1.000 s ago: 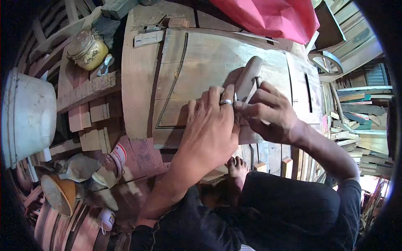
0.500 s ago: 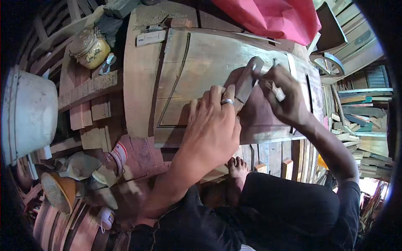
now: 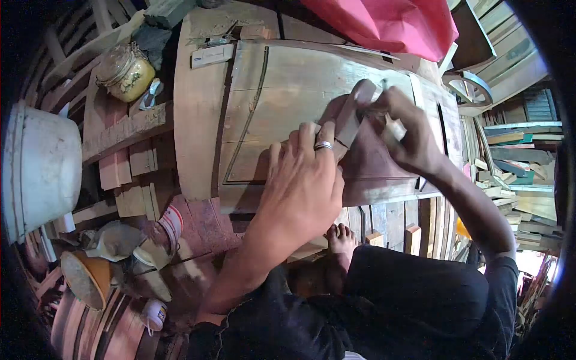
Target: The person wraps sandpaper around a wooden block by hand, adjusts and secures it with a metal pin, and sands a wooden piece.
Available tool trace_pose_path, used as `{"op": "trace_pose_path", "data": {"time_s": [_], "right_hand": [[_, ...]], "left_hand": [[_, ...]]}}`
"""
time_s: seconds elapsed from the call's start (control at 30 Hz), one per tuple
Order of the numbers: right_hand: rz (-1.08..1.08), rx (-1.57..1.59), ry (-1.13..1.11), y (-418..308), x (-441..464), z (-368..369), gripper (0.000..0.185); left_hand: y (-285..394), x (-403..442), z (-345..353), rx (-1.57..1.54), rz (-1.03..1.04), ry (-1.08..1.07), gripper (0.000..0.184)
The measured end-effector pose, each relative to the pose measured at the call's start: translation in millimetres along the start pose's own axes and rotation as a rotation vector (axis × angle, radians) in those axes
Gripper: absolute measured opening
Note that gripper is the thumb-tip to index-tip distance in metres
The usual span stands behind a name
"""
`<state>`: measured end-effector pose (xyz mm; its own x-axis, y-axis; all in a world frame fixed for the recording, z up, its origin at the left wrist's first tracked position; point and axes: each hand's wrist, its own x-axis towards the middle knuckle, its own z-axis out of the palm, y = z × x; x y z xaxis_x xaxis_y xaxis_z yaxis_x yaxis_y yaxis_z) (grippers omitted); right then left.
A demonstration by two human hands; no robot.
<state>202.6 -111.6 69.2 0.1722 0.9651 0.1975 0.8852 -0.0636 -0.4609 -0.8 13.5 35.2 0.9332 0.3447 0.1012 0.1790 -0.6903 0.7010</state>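
Bare left hand (image 3: 303,183) of mine, ring (image 3: 324,145) on finger, grips near end of brown wooden piece (image 3: 353,114), which slants away from that hand above wooden panel (image 3: 288,78). My right hand (image 3: 414,135), blurred, curls around small pale object (image 3: 394,128) beside piece's far end; exact grip I cannot tell. Pink sheet (image 3: 396,27) lies beyond right hand, lidded jar (image 3: 129,81) left of left hand.

Black clothing (image 3: 414,288), short black sleeves (image 3: 503,279), 1 silver ring (image 3: 323,145).
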Motion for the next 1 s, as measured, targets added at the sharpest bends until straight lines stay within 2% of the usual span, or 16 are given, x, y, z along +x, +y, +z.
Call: {"op": "trace_pose_path", "data": {"time_s": [0.07,0.17,0.2,0.27,0.33,0.4,0.43,0.53,0.6,0.67,0.77,0.87,0.9,0.93,1.0], "right_hand": [[0.120,0.080,0.105,4,5,6,0.025],[-0.134,0.006,-0.143,-16,-7,7,0.043],[-0.172,0.055,-0.178,-26,-4,5,0.040],[-0.201,0.050,-0.054,-15,2,5,0.029],[0.042,0.072,0.103,-1,7,4,0.030],[-0.055,0.052,-0.007,-13,-5,4,0.027],[-0.217,-0.013,-0.074,-11,-13,13,0.026],[-0.238,-0.058,-0.073,-7,-8,7,0.023],[0.055,0.122,0.109,0,2,5,0.024],[0.019,-0.022,0.087,-5,2,1,0.025],[-0.270,0.029,-0.101,-25,-2,5,0.029],[-0.191,-0.012,-0.043,-2,0,-2,0.029],[-0.043,0.014,0.056,1,1,1,0.028],[0.009,0.020,0.136,1,4,3,0.027],[-0.051,-0.028,-0.006,-7,-3,-1,0.027]], "left_hand": [[-2,-1,1,0.011,-0.007,0.007,0.055],[-3,-3,1,0.033,0.027,0.049,0.055],[-1,-2,-2,0.016,0.007,0.017,0.055],[0,-1,-2,-0.004,-0.008,-0.014,0.055],[-3,-1,0,0.023,0.001,-0.019,0.055],[-4,-3,1,0.035,0.022,0.019,0.055],[-4,-3,2,0.046,0.049,0.054,0.055],[-1,-1,-1,0.018,0.026,0.028,0.055],[-1,0,-2,0.017,-0.001,-0.004,0.056],[-2,-2,-2,0.018,-0.032,-0.037,0.057],[-3,-2,1,0.013,0.023,0.035,0.056],[-2,-2,-1,-0.008,-0.006,0.018,0.056],[-2,-1,-1,0.003,-0.008,0.002,0.056],[-3,-1,-1,0.013,-0.011,-0.015,0.056],[-4,-3,1,0.005,0.001,0.029,0.055]]}}
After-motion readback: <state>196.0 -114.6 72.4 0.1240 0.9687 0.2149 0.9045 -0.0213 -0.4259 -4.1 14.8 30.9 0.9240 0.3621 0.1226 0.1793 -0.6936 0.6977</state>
